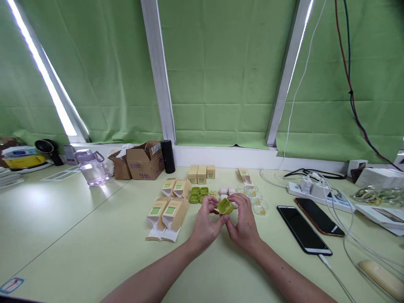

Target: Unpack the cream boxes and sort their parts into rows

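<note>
Between my two hands is a small green square cup [225, 207], tilted so that its hollow inside shows. My left hand [208, 221] grips its left side with thumb and fingers, and my right hand [243, 221] grips its right side. Just beyond my left hand, several like green cups [195, 198] sit in a block on the table. Small yellow pieces [212, 194] lie beside them. Behind my hands stand several pale pink-white cylinders [224, 191], partly hidden. Clear round plastic pieces [260, 206], some with a yellow spot, lie beyond my right hand.
Open cardboard packs [172, 212] lie left of my hands; upright small boxes [202, 174] stand behind. Farther back are a brown carton [144, 161], a black cylinder [168, 156] and a water bottle [92, 167]. At right lie two phones [303, 229], a power strip [321, 197] and loose cables.
</note>
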`<state>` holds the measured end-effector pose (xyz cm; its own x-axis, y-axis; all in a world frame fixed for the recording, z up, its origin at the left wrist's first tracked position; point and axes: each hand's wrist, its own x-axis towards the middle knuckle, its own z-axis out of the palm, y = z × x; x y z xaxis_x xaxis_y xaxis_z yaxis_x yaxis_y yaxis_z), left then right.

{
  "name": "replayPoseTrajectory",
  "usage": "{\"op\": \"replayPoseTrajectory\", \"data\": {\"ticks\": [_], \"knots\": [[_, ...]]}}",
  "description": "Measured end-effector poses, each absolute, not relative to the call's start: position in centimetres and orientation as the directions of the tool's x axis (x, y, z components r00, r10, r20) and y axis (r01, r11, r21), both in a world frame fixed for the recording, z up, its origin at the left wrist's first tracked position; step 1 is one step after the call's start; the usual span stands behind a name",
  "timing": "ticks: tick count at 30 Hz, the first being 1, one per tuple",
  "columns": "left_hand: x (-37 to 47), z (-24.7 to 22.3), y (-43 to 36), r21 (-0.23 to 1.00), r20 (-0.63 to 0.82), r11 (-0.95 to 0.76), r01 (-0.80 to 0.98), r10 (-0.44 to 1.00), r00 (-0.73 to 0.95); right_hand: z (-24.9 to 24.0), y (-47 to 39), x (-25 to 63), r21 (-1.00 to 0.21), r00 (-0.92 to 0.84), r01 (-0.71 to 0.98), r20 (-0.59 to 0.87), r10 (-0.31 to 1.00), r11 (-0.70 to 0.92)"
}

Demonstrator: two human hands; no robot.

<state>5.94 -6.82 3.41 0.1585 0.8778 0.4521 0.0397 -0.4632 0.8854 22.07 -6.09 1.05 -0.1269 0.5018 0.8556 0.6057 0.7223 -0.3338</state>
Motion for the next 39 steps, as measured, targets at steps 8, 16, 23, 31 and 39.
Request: {"op": "replayPoseTrajectory", "data": {"ticks": [8, 16, 23, 31, 39], "knots": [[5.9, 3.0, -6.5, 0.879, 0.461, -0.470, 0.086, 0.881, 0.103, 1.7, -6.4, 22.2, -0.360, -0.130, 0.601, 0.837, 0.532, 0.713], [5.7, 3.2, -6.4, 0.857, 0.488, -0.501, 0.120, 0.864, 0.121, 2.2, -6.7, 22.3, -0.377, -0.122, 0.580, 0.836, 0.534, 0.722], [5.7, 3.2, -6.5, 0.862, 0.479, -0.494, 0.113, 0.867, 0.135, 2.2, -6.7, 22.4, -0.402, -0.125, 0.549, 0.828, 0.547, 0.733], [5.6, 3.2, -6.1, 0.843, 0.507, -0.523, 0.123, 0.851, 0.138, 1.9, -6.7, 22.3, -0.439, -0.140, 0.511, 0.805, 0.576, 0.739], [5.4, 2.4, -5.8, 0.774, 0.585, -0.601, 0.200, 0.799, 0.138, 1.7, -6.6, 22.4, -0.458, -0.138, 0.504, 0.794, 0.592, 0.732]]}}
